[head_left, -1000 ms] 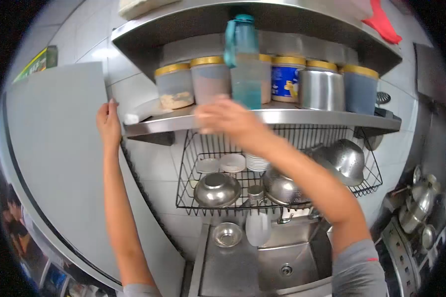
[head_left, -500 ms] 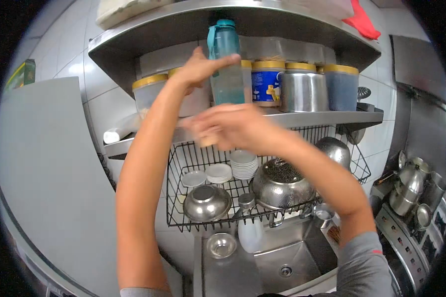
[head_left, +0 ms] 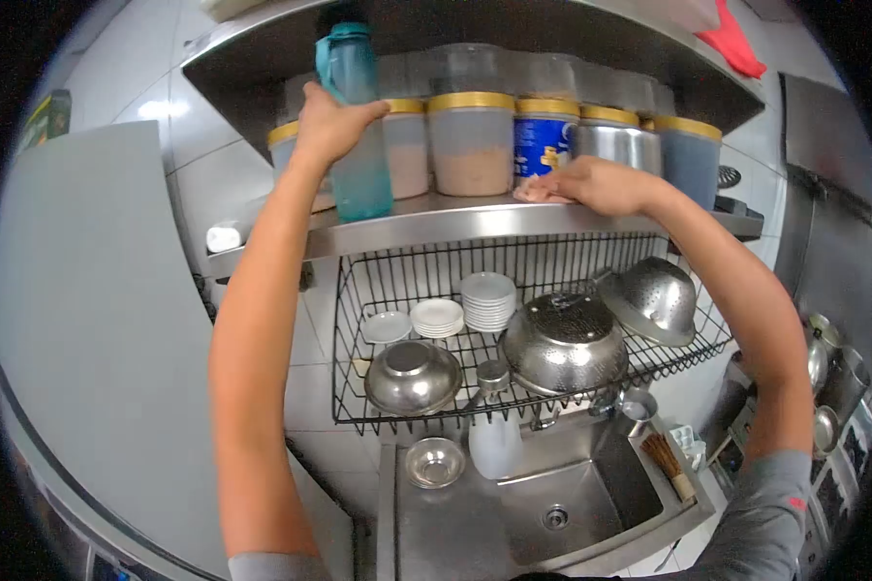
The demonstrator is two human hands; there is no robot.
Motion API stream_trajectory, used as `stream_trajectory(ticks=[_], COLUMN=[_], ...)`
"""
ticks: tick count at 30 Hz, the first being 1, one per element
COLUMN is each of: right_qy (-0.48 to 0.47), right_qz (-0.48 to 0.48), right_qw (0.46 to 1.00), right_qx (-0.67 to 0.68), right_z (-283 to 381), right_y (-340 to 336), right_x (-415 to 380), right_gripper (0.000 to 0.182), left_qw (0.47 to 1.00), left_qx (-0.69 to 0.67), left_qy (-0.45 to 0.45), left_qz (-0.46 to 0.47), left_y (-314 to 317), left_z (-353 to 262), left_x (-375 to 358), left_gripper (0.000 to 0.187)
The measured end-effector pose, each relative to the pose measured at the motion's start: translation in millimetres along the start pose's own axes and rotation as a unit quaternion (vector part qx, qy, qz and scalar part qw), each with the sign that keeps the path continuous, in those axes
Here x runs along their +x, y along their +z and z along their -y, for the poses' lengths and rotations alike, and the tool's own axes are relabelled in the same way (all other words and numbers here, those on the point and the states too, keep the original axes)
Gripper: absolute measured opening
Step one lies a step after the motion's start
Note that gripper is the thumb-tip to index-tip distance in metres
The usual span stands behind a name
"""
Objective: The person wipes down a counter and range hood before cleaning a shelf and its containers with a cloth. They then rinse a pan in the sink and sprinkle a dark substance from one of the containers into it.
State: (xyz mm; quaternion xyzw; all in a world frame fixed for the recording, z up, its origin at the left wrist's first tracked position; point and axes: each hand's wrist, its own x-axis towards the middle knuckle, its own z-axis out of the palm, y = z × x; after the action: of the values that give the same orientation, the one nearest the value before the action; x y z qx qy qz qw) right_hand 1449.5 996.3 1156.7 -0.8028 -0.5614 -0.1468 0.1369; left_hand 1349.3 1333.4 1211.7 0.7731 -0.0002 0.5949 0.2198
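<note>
Our left hand (head_left: 334, 128) grips the tall translucent teal plastic bottle (head_left: 363, 184), its base near the front of the grey steel shelf (head_left: 475, 225); loosening could topple it. Our right hand (head_left: 596, 184) holds what looks like a crumpled pinkish cloth (head_left: 541, 190); pushing it farther could knock the blue-labelled jar (head_left: 543, 140).

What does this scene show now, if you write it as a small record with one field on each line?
Left hand: around the bottle
Right hand: at the shelf, holding a pale thing, perhaps a cloth
Behind right hand: blue jar with yellow lid
Below shelf: wire rack with stacked plates, metal bowls and a tilted colander
Below rack: sink, small bowl to its left
Bottle contents: cannot tell
</note>
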Motion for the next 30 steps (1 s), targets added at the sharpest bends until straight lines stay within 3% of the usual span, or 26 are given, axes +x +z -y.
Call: stream_trajectory(ticks=[2, 5, 10, 13, 15, 18, 20, 22, 24, 28, 30], right_qy=[0.063, -0.006, -0.005, -0.037, -0.068, -0.116, -0.116, -0.108, 0.05, -0.046, -0.071], right_qz=[0.002, 0.002, 0.061, 0.043, 0.063, 0.072, 0.127, 0.071, 0.087, 0.044, 0.042], right_qw=[0.997, 0.999, 0.998, 0.998, 0.992, 0.979, 0.941, 0.989, 0.985, 0.996, 0.994], right_qx=[-0.039, 0.049, 0.026, -0.012, 0.085, 0.151, 0.291, 0.071, 0.141, 0.061, 0.076], right_z=[11, 41, 87, 106, 108, 116, 116, 111, 106, 86, 129], right_y=[2, 15, 51, 77, 87, 73, 54, 22, 7, 25, 41], right_x=[11, 40, 143, 196, 220, 189, 151, 114, 78, 89, 112], right_gripper=[0.035, 0.034, 0.04, 0.04, 0.04, 0.039, 0.035, 0.03, 0.033, 0.036, 0.039], left_qw=[1.0, 0.997, 0.998, 0.997, 0.996, 0.995, 0.995, 0.997, 0.997, 0.997, 0.998], left_qx=[0.003, 0.069, -0.044, -0.064, -0.074, -0.091, -0.095, -0.075, -0.07, -0.06, -0.058], left_qy=[-0.019, -0.01, -0.025, 0.0, 0.0, -0.002, -0.002, -0.002, -0.009, -0.027, -0.014], left_qz=[-0.012, -0.03, -0.032, -0.049, -0.041, -0.032, -0.029, -0.021, -0.02, -0.037, -0.028], left_y=[-27, -54, -62, -51, -51, -51, -49, -53, -56, -51, -47], left_z=[24, 51, 71, 85, 85, 92, 92, 89, 83, 91, 91], left_x=[5, 8, 3, 8, 7, 11, 15, 10, 4, 7, 11], left_gripper=[0.1, 0.095, 0.082, 0.081, 0.082, 0.084, 0.085, 0.087, 0.087, 0.09, 0.091])
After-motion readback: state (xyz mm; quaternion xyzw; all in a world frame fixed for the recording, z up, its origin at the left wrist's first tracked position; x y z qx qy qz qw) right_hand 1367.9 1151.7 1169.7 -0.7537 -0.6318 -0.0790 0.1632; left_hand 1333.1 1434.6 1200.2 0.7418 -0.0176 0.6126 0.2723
